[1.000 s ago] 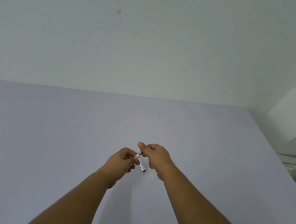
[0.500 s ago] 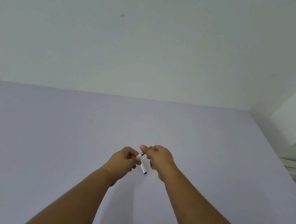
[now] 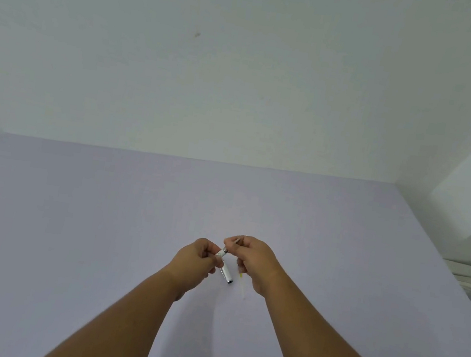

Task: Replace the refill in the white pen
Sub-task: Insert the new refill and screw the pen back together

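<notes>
Your two hands meet above the bench [image 3: 67,229]. Your left hand [image 3: 196,259] has its fingers closed around one white pen [image 3: 224,267], which slants down to a dark tip just above the bench. Your right hand [image 3: 249,260] pinches one thin refill [image 3: 236,241] at the pen's upper end. One pale, yellow-tipped stick [image 3: 241,283] pokes out below your right palm.

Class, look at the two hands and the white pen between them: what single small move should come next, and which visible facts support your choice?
Probably the right hand should draw the thin refill straight out along the pen's axis. The left hand holds the white pen barrel tilted above the table, and the right fingertips pinch a thin rod at its upper end. How much of it remains inside cannot be seen.
</notes>
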`<action>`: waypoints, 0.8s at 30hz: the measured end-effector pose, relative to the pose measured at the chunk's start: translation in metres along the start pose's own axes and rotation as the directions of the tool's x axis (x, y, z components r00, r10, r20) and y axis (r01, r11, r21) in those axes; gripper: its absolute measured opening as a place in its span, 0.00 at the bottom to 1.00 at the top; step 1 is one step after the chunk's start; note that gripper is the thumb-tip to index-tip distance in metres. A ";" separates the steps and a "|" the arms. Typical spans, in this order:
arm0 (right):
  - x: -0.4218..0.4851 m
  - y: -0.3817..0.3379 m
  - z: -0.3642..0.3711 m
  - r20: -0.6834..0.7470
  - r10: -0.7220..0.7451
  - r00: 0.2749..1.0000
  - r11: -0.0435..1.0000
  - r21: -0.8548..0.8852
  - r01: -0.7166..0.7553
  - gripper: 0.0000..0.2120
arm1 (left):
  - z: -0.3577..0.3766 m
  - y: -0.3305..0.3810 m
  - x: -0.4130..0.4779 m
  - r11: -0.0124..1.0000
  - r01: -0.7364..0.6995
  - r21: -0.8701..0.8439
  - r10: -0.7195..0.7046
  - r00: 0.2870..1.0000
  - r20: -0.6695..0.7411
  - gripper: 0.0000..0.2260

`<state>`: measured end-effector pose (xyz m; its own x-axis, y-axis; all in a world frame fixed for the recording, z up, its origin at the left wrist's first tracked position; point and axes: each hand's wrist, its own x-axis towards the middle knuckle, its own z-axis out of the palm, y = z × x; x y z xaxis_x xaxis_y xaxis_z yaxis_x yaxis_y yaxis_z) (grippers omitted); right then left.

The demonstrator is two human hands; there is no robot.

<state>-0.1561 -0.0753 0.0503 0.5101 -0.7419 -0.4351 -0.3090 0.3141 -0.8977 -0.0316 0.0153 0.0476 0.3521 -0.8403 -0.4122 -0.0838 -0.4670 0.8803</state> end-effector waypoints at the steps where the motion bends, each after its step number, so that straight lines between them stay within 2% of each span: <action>1: 0.001 0.000 0.001 -0.031 0.007 1.000 0.999 -0.034 -0.008 0.08 | 0.000 0.000 0.000 1.000 -0.004 0.007 0.004 1.000 0.003 0.04; 4: 0.000 -0.002 0.003 -0.108 0.045 0.993 0.991 -0.121 -0.058 0.17 | 0.001 0.002 0.000 1.000 -0.007 0.017 0.006 1.000 0.012 0.04; 7: -0.001 -0.002 0.001 -0.041 0.025 0.999 1.000 -0.003 -0.025 0.10 | -0.001 0.003 0.000 1.000 -0.004 0.009 0.004 1.000 -0.003 0.04; 9: -0.001 -0.002 0.000 -0.039 -0.001 0.999 1.000 0.014 0.001 0.07 | -0.002 0.003 0.000 1.000 -0.005 0.011 0.006 1.000 -0.010 0.04; 13: -0.001 -0.001 0.002 -0.104 0.034 0.994 0.995 -0.086 -0.043 0.14 | 0.001 0.002 -0.001 1.000 -0.006 0.028 0.006 1.000 0.013 0.04; 17: -0.003 0.000 -0.001 -0.016 -0.008 1.000 0.999 0.051 0.008 0.04 | 0.000 0.003 -0.001 0.999 -0.012 0.046 0.012 1.000 -0.005 0.04; 21: -0.002 0.000 0.002 -0.109 0.062 0.992 0.993 -0.091 -0.072 0.15 | 0.003 0.001 -0.001 0.999 -0.019 0.049 0.018 1.000 0.019 0.04; 24: -0.003 0.001 0.001 -0.033 0.079 0.996 0.997 -0.017 -0.079 0.11 | 0.004 0.000 0.000 0.999 -0.013 0.042 0.013 1.000 0.008 0.04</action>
<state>-0.1569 -0.0723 0.0501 0.4575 -0.7340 -0.5018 -0.3621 0.3616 -0.8591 -0.0348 0.0141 0.0465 0.3432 -0.8484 -0.4031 -0.1270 -0.4671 0.8750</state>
